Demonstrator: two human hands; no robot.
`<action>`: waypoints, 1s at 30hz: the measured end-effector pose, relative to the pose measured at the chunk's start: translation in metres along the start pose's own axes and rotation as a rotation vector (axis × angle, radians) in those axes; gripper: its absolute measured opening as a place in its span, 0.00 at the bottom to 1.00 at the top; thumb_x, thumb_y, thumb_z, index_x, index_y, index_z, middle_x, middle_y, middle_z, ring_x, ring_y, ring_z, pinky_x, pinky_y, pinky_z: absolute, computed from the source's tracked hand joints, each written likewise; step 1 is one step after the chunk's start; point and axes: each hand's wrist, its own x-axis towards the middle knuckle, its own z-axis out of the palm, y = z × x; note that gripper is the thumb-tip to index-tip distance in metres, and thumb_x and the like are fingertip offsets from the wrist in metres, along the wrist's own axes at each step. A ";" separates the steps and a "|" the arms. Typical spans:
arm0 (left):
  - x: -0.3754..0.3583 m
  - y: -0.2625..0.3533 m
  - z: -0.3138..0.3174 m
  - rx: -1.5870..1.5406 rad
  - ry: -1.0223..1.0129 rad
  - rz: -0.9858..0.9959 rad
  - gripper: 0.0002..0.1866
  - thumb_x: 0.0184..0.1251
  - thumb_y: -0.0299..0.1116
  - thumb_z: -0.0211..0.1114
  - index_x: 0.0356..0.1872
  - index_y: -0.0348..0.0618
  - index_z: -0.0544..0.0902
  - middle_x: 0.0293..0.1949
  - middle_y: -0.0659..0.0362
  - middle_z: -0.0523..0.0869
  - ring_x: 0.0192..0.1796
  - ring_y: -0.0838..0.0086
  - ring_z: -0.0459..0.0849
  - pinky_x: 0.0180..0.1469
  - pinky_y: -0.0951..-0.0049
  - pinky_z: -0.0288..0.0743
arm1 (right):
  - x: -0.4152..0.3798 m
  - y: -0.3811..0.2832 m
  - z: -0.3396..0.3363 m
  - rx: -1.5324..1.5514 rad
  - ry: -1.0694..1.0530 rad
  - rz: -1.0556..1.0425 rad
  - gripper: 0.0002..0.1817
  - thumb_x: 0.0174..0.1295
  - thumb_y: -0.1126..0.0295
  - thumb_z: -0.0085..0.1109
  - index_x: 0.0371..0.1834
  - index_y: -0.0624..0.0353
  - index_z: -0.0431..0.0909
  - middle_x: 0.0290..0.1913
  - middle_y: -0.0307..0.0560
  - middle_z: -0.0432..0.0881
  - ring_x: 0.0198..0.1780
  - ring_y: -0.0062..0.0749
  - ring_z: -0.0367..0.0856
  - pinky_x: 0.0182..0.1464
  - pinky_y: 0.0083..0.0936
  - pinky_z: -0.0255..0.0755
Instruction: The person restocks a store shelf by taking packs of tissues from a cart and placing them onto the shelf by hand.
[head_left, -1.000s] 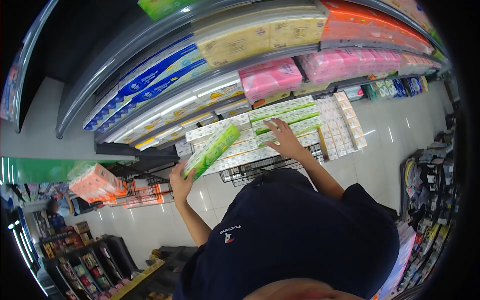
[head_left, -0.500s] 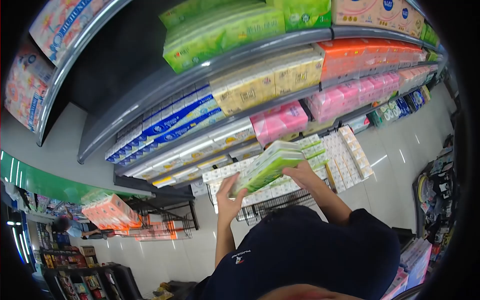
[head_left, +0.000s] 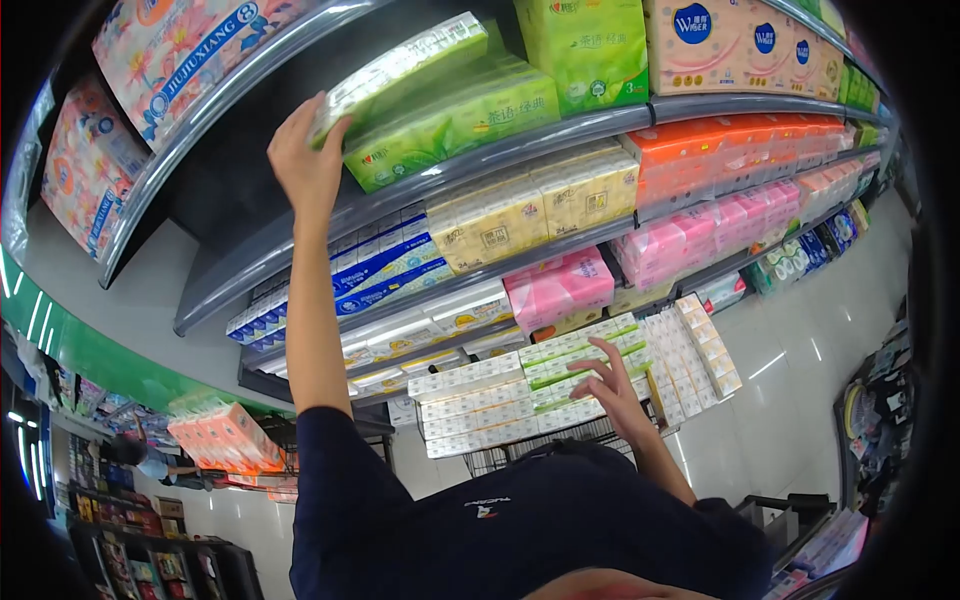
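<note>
Raised to the upper shelf, my left hand is closed on the near end of a green tissue pack whose white patterned side faces up. That pack is tilted over a row of green tissue packs at the shelf's front edge. My right hand hangs with fingers apart and holds nothing. It is over stacked white tissue packs with green stripes and plain white-patterned packs, piled on a wire cart in front of my body.
Lower shelves carry yellow, orange, pink and blue tissue packs. Curved grey shelf edges run across in front. Floral packs stand at upper left. Another person is far off at left.
The green pack that both hands held low over the cart is now up at the upper shelf in my left hand. My right hand has let go and stays low, fingers spread.
</note>
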 end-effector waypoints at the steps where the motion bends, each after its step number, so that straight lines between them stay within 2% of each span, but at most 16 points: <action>1: 0.008 -0.013 0.019 -0.042 -0.056 -0.109 0.24 0.60 0.38 0.84 0.58 0.43 0.93 0.53 0.49 0.94 0.57 0.58 0.92 0.63 0.61 0.81 | -0.007 0.006 -0.002 0.030 0.028 0.045 0.38 0.80 0.67 0.59 0.88 0.50 0.50 0.67 0.59 0.80 0.51 0.36 0.88 0.62 0.36 0.79; 2: 0.016 -0.021 0.036 -0.088 -0.113 -0.220 0.25 0.59 0.41 0.85 0.57 0.43 0.93 0.53 0.49 0.94 0.58 0.58 0.92 0.63 0.61 0.81 | -0.013 0.010 -0.005 0.057 0.060 0.090 0.38 0.80 0.67 0.59 0.88 0.49 0.51 0.67 0.59 0.80 0.51 0.37 0.88 0.62 0.37 0.79; 3: 0.025 -0.027 0.049 -0.096 -0.113 -0.209 0.25 0.59 0.41 0.85 0.57 0.43 0.93 0.53 0.49 0.94 0.58 0.58 0.92 0.63 0.61 0.81 | -0.017 0.013 -0.007 0.137 0.063 0.118 0.36 0.82 0.65 0.58 0.87 0.48 0.51 0.65 0.56 0.82 0.51 0.37 0.88 0.60 0.35 0.80; 5: 0.041 -0.039 0.064 -0.024 -0.406 -0.325 0.34 0.53 0.48 0.87 0.61 0.43 0.91 0.57 0.47 0.92 0.61 0.53 0.90 0.67 0.58 0.79 | -0.021 0.017 -0.012 0.141 0.075 0.114 0.36 0.82 0.65 0.58 0.87 0.49 0.52 0.64 0.56 0.82 0.51 0.37 0.88 0.60 0.35 0.79; 6: 0.045 -0.045 0.067 -0.036 -0.402 -0.316 0.34 0.53 0.48 0.87 0.61 0.43 0.91 0.57 0.47 0.92 0.61 0.53 0.90 0.67 0.58 0.79 | -0.022 0.016 -0.015 0.140 0.080 0.120 0.35 0.82 0.65 0.58 0.87 0.50 0.52 0.63 0.56 0.83 0.51 0.37 0.88 0.60 0.34 0.79; 8: 0.051 -0.056 0.068 0.298 -0.262 0.003 0.37 0.54 0.50 0.87 0.65 0.48 0.88 0.62 0.45 0.90 0.66 0.50 0.87 0.67 0.57 0.80 | -0.024 0.010 -0.020 0.130 0.112 0.078 0.35 0.82 0.65 0.58 0.86 0.51 0.53 0.63 0.56 0.83 0.51 0.36 0.88 0.60 0.34 0.79; 9: 0.053 -0.057 0.062 0.160 -0.290 -0.145 0.45 0.49 0.50 0.90 0.68 0.41 0.84 0.65 0.43 0.87 0.68 0.51 0.85 0.72 0.58 0.75 | -0.024 0.009 -0.021 0.126 0.135 0.048 0.34 0.82 0.66 0.58 0.86 0.51 0.54 0.62 0.57 0.84 0.51 0.36 0.88 0.60 0.34 0.79; 10: 0.046 -0.073 0.064 0.155 -0.289 -0.130 0.45 0.49 0.50 0.90 0.68 0.41 0.84 0.65 0.43 0.87 0.68 0.51 0.85 0.72 0.58 0.75 | -0.024 0.010 -0.024 0.136 0.140 0.036 0.34 0.82 0.66 0.58 0.86 0.51 0.54 0.62 0.57 0.84 0.51 0.36 0.88 0.60 0.34 0.79; 12: 0.019 -0.113 0.078 -0.110 -0.308 -0.525 0.47 0.48 0.49 0.91 0.67 0.34 0.81 0.62 0.44 0.89 0.66 0.55 0.87 0.72 0.58 0.75 | -0.027 0.013 -0.032 0.119 0.207 -0.004 0.33 0.81 0.67 0.58 0.85 0.53 0.56 0.61 0.57 0.84 0.51 0.35 0.88 0.60 0.33 0.79; 13: 0.019 -0.108 0.074 -0.114 -0.312 -0.515 0.47 0.48 0.49 0.91 0.67 0.34 0.81 0.62 0.44 0.89 0.66 0.55 0.87 0.72 0.58 0.75 | -0.028 0.014 -0.034 0.144 0.224 -0.005 0.32 0.81 0.67 0.59 0.84 0.53 0.59 0.61 0.57 0.84 0.51 0.35 0.88 0.60 0.32 0.78; 15: 0.018 -0.101 0.066 -0.356 -0.518 -0.823 0.53 0.45 0.47 0.93 0.71 0.29 0.76 0.60 0.44 0.89 0.67 0.58 0.86 0.72 0.60 0.76 | -0.029 0.018 -0.038 0.162 0.234 -0.004 0.31 0.81 0.67 0.59 0.83 0.53 0.60 0.60 0.57 0.84 0.51 0.35 0.88 0.60 0.32 0.78; 18: 0.007 -0.130 0.089 -0.196 -0.386 -0.692 0.56 0.45 0.51 0.93 0.73 0.31 0.74 0.60 0.42 0.90 0.65 0.55 0.88 0.69 0.60 0.79 | -0.026 0.019 -0.036 0.154 0.239 -0.002 0.29 0.81 0.66 0.59 0.81 0.54 0.63 0.60 0.57 0.84 0.50 0.34 0.88 0.60 0.32 0.77; 19: 0.011 -0.111 0.086 -0.202 -0.385 -0.694 0.56 0.45 0.51 0.93 0.73 0.31 0.74 0.60 0.42 0.90 0.65 0.55 0.88 0.69 0.60 0.79 | -0.026 0.018 -0.036 0.136 0.230 0.000 0.28 0.81 0.66 0.59 0.80 0.54 0.64 0.59 0.56 0.85 0.50 0.34 0.88 0.59 0.33 0.77; 21: 0.023 -0.078 0.082 0.048 -0.392 -0.647 0.55 0.45 0.54 0.92 0.70 0.29 0.75 0.59 0.41 0.90 0.63 0.53 0.89 0.67 0.59 0.81 | -0.023 0.023 -0.036 0.107 0.232 0.002 0.28 0.81 0.65 0.59 0.80 0.54 0.65 0.59 0.56 0.85 0.50 0.34 0.88 0.59 0.33 0.77; 25: 0.025 -0.095 0.110 0.063 -0.432 -0.624 0.55 0.44 0.57 0.90 0.68 0.28 0.76 0.59 0.40 0.89 0.62 0.51 0.90 0.66 0.59 0.81 | -0.020 0.023 -0.030 0.055 0.235 0.007 0.27 0.81 0.64 0.60 0.78 0.56 0.67 0.57 0.57 0.85 0.49 0.35 0.87 0.59 0.33 0.79; 30: 0.028 -0.124 0.139 -0.208 -0.543 -0.590 0.55 0.46 0.62 0.88 0.66 0.28 0.77 0.61 0.37 0.88 0.65 0.52 0.89 0.67 0.59 0.80 | -0.022 0.027 -0.030 0.066 0.242 0.000 0.26 0.81 0.64 0.59 0.78 0.56 0.68 0.57 0.56 0.85 0.50 0.35 0.88 0.59 0.33 0.79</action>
